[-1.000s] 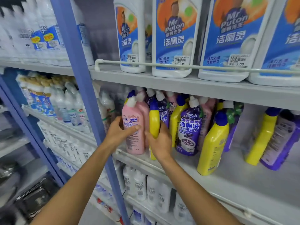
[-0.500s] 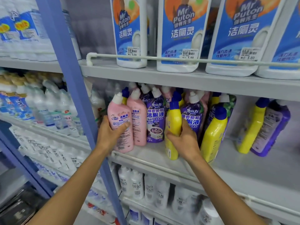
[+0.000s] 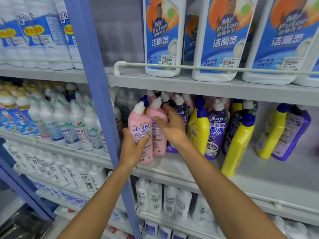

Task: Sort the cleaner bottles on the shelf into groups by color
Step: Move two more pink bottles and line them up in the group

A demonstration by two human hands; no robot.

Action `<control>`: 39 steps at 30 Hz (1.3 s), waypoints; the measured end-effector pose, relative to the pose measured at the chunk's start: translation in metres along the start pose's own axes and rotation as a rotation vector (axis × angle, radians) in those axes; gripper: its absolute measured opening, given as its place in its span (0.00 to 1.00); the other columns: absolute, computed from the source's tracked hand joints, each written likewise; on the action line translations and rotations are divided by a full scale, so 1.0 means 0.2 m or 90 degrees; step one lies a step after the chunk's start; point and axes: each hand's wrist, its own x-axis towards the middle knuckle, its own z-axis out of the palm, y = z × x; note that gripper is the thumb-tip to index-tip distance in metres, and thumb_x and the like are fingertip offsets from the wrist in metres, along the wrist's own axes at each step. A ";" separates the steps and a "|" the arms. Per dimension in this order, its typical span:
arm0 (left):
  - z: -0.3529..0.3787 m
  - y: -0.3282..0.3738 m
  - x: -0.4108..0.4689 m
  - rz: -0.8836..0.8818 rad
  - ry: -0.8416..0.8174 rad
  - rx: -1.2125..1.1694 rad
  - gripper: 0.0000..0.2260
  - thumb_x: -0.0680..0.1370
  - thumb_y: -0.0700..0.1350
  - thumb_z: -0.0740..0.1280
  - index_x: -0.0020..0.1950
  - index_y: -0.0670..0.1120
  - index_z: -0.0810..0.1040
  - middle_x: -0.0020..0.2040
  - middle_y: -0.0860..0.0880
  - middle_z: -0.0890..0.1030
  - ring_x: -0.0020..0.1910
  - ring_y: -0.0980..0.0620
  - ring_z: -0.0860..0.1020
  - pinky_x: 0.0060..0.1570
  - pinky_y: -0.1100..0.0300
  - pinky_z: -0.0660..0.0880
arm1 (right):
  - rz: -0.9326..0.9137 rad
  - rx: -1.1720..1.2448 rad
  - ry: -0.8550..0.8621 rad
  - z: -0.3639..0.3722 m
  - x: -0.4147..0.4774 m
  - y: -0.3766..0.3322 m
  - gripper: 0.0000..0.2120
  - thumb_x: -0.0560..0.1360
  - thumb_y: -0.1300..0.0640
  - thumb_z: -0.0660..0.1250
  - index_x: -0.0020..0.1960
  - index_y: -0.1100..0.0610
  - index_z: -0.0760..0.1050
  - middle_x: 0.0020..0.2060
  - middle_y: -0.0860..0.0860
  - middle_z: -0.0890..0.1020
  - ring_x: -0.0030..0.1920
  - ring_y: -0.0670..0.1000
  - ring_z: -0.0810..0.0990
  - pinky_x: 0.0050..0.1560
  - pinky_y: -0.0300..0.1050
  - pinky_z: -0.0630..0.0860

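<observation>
My left hand (image 3: 133, 145) grips a pink bottle (image 3: 140, 128) with a white cap at the left end of the middle shelf (image 3: 259, 173). A second pink bottle (image 3: 159, 133) stands right beside it. My right hand (image 3: 170, 125) reaches in with fingers spread, touching that second pink bottle and holding nothing. To the right stand a yellow bottle (image 3: 198, 130) with a blue cap, a purple bottle (image 3: 217, 130), another yellow bottle (image 3: 239, 144) leaning, then a yellow bottle (image 3: 271, 133) and a purple bottle (image 3: 291, 135) leaning together farther right. More pink and purple bottles sit behind.
A blue upright post (image 3: 101, 107) borders the shelf on the left. Large white Mr Puton bottles (image 3: 164, 38) fill the upper shelf behind a white rail (image 3: 207, 68). White bottles (image 3: 164, 199) line the lower shelf. Clear bottles (image 3: 69, 125) crowd the left bay.
My right hand let go of the yellow bottle, which now stands to the right, and moved left to the second pink bottle. My left hand still holds the front pink bottle.
</observation>
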 end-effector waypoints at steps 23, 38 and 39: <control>0.13 0.24 -0.24 0.123 -0.074 -0.153 0.21 0.73 0.47 0.80 0.60 0.47 0.75 0.55 0.51 0.85 0.54 0.52 0.85 0.52 0.50 0.82 | 0.002 -0.040 0.172 -0.40 -0.42 -0.05 0.13 0.77 0.46 0.72 0.55 0.55 0.80 0.41 0.43 0.84 0.40 0.38 0.81 0.39 0.31 0.74; 1.36 0.81 -0.97 0.094 -0.298 -0.211 0.19 0.72 0.37 0.78 0.60 0.45 0.77 0.51 0.50 0.87 0.49 0.55 0.86 0.44 0.63 0.81 | 0.053 -0.014 0.256 -2.00 -0.93 0.38 0.11 0.78 0.50 0.73 0.55 0.56 0.82 0.47 0.49 0.88 0.51 0.55 0.87 0.52 0.61 0.82; 1.50 0.83 -1.01 0.086 -0.300 -0.209 0.19 0.72 0.36 0.78 0.59 0.44 0.77 0.50 0.51 0.87 0.48 0.57 0.86 0.43 0.64 0.81 | 0.059 -0.018 0.267 -2.12 -0.94 0.43 0.10 0.78 0.51 0.73 0.55 0.57 0.82 0.46 0.50 0.88 0.51 0.55 0.87 0.52 0.61 0.82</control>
